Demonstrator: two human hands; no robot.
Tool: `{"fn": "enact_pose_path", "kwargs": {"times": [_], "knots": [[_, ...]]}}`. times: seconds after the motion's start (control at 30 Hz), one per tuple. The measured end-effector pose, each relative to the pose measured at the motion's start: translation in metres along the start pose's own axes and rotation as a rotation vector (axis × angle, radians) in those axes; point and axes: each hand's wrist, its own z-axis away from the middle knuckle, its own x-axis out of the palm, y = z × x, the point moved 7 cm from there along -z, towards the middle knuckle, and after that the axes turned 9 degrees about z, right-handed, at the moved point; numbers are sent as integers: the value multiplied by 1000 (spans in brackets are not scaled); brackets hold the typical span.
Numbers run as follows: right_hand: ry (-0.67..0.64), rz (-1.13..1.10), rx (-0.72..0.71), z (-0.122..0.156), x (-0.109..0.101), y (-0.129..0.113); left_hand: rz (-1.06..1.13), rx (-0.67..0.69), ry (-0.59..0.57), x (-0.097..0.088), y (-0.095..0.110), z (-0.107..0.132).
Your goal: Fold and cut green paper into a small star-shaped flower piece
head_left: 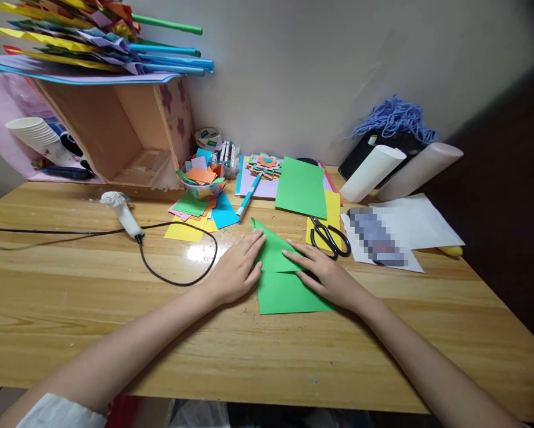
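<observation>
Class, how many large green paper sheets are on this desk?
2. The folded green sheet lies under the left hand and right hand; the flat green sheet lies behind the scissors. More may hide in the scrap pile.

Near strip of the wooden table [115,333] lay bare from left to right, crossed only by the two forearms. Left of the left hand [237,270], a black cord [177,279] looped over the boards from the glue gun [122,215]; open wood inside and below the loop. Just right of the right hand [326,273], scissors [329,238] lay on a yellow sheet [333,205], with white sheets [418,223] beyond. Far edge was crowded: cardboard box [128,137], scrap pile [195,208], flat green sheet [301,187], two pale rolls [371,172] by the wall.
</observation>
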Motion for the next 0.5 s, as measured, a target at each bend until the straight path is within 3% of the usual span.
{"fn": "enact_pose_path", "kwargs": {"times": [0.13,0.5], "knots": [[-42,13,-12,-1,0,-4,-38,-23,-78,9,-7,0],[-97,23,-24,-3,5,-2,-61,-62,-81,13,-15,0]]}}
